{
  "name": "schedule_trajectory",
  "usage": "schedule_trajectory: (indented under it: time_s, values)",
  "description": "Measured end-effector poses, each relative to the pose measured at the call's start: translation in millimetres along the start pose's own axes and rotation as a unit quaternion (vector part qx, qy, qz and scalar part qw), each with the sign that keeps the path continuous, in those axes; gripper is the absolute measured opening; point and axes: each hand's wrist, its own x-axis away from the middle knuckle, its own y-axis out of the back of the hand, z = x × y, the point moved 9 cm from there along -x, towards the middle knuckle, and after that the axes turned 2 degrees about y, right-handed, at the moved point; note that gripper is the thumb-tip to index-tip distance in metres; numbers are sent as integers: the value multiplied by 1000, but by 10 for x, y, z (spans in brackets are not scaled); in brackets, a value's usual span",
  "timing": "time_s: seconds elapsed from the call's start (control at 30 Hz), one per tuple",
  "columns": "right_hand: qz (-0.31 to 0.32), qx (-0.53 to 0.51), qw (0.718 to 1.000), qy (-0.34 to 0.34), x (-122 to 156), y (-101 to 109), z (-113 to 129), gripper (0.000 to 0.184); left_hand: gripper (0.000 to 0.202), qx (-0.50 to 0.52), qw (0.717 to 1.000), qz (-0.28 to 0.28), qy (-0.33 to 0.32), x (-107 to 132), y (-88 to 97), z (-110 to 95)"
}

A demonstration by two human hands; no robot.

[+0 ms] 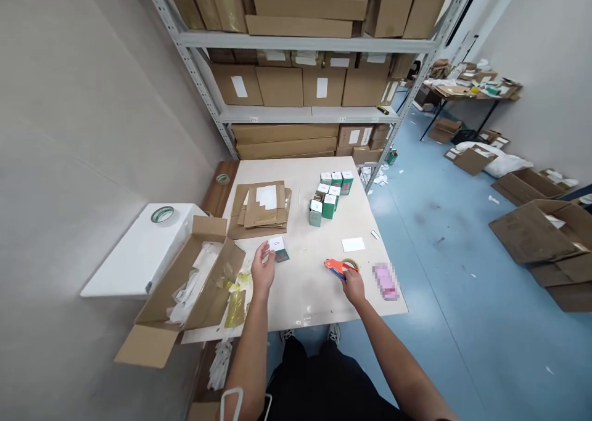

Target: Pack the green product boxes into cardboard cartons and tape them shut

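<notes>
My left hand (pixel 263 269) is at a small box (pixel 280 251) with a white top and dark green side, its curled fingers closed at the box's left edge. Part of the grip is hidden. My right hand (pixel 354 286) is wrapped round an orange tape dispenser (pixel 333 265) with a roll of tape (pixel 352 264) in it, over the right part of the table. Beyond my hands stands a cluster of several small green and white boxes (pixel 329 206). Flattened cardboard pieces (pixel 263 216) lie stacked behind my left hand.
On the table (pixel 296 298) lie a white card (pixel 353 244) and a blurred pink item (pixel 385 282). An open carton (pixel 217 285) with white paper stands at left, beside yellow tape scraps (pixel 235 309). Shelving (pixel 305 42) full of cartons rises behind. More cartons (pixel 531 230) stand on the floor.
</notes>
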Motion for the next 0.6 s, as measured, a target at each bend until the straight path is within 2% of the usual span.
schedule_trajectory:
  time_s: [0.13, 0.23, 0.3, 0.4, 0.5, 0.6]
  values:
    - [15, 18, 994, -111, 418, -210, -809, 24, 44, -43, 998, 41, 6, 209, -318, 94]
    - [54, 28, 985, -162, 667, -372, -1128, 23, 46, -67, 996, 65, 17, 310, -475, 156]
    - [57, 16, 985, -163, 726, -392, -1161, 22, 45, -80, 993, 83, 22, 362, -590, 158]
    - [20, -7, 986, -164, 658, -264, -1075, 25, 44, -99, 989, 107, 22, 432, -806, 86]
    - [5, -53, 985, -165, 464, -110, -920, 38, 44, -107, 986, 129, 2, 499, -1060, -73]
    - [-11, -121, 984, -133, 190, 65, -708, 47, 43, -106, 984, 140, -28, 557, -1260, -249]
